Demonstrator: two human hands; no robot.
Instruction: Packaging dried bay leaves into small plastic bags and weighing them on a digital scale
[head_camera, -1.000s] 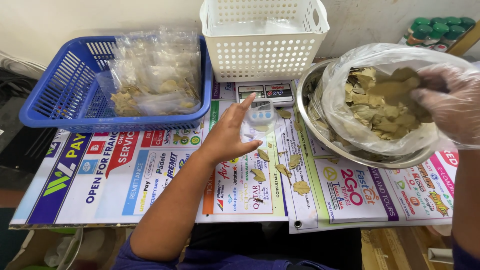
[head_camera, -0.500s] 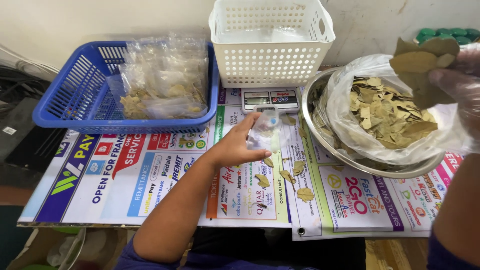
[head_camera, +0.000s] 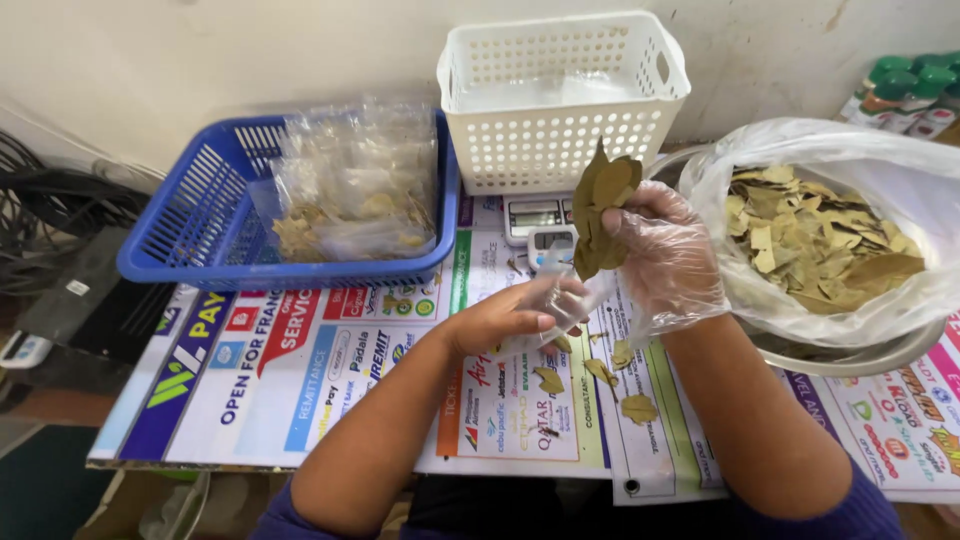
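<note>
The right hand (head_camera: 665, 255), in a thin clear plastic glove, pinches a bunch of dry olive-brown leaves (head_camera: 600, 210) upright between thumb and fingers, just above the small clear plastic pouch (head_camera: 570, 292) that the bare left hand (head_camera: 505, 318) grips with closed fingers. Both hands meet over the colourful printed poster sheet (head_camera: 300, 370), in front of a small grey digital scale (head_camera: 535, 222), with loose leaves (head_camera: 600, 375) scattered below. Around them stand a white perforated plastic basket (head_camera: 560, 100), a blue plastic basket of filled pouches (head_camera: 220, 215), and a metal bowl lined with a clear bag of leaves (head_camera: 830, 235).

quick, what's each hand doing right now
Left hand: closed on a small clear plastic bag.
Right hand, gloved: closed on a bunch of dried leaves.
</note>
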